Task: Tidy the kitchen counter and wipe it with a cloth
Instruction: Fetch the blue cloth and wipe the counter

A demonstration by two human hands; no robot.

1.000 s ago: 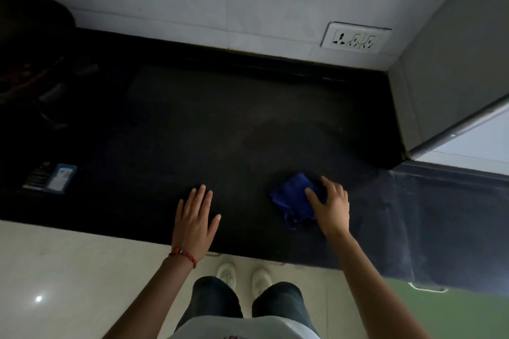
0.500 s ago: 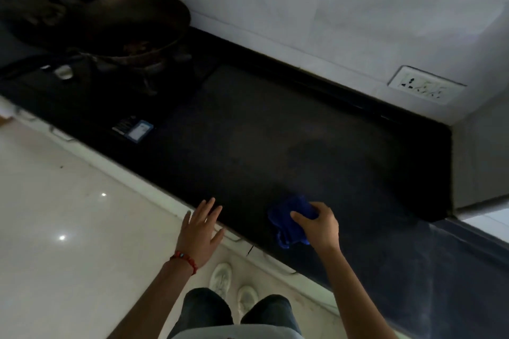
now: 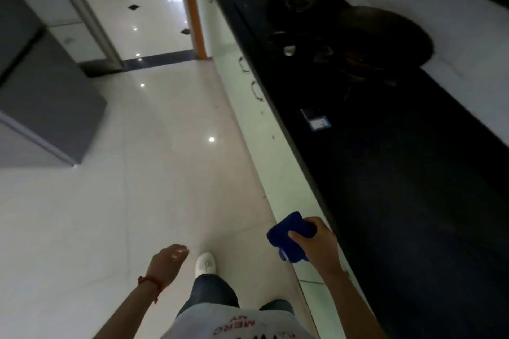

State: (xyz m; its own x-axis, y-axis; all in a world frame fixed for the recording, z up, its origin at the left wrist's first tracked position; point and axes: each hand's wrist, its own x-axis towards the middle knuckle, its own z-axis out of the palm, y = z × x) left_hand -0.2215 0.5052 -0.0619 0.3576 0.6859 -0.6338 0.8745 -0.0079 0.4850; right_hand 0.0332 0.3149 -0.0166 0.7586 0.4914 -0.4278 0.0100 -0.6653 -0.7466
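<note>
The black kitchen counter (image 3: 413,187) runs along the right side of the view, from near me to the far end. My right hand (image 3: 316,239) grips a bunched blue cloth (image 3: 289,237) and holds it in the air just off the counter's front edge, over the cabinet fronts. My left hand (image 3: 168,259), with a red bracelet at the wrist, hangs over the pale floor with loose fingers and nothing in it.
A dark wok (image 3: 385,36) sits on the stove (image 3: 303,44) further along the counter. A small blue-and-white card (image 3: 316,121) lies near the counter edge. White cabinet fronts with metal handles (image 3: 257,91) run below. A grey cabinet (image 3: 46,96) stands at the left across the glossy floor.
I have turned left and now look along the counter. My right hand has lifted the blue cloth off the counter. My left hand has left the counter edge and swung over the floor.
</note>
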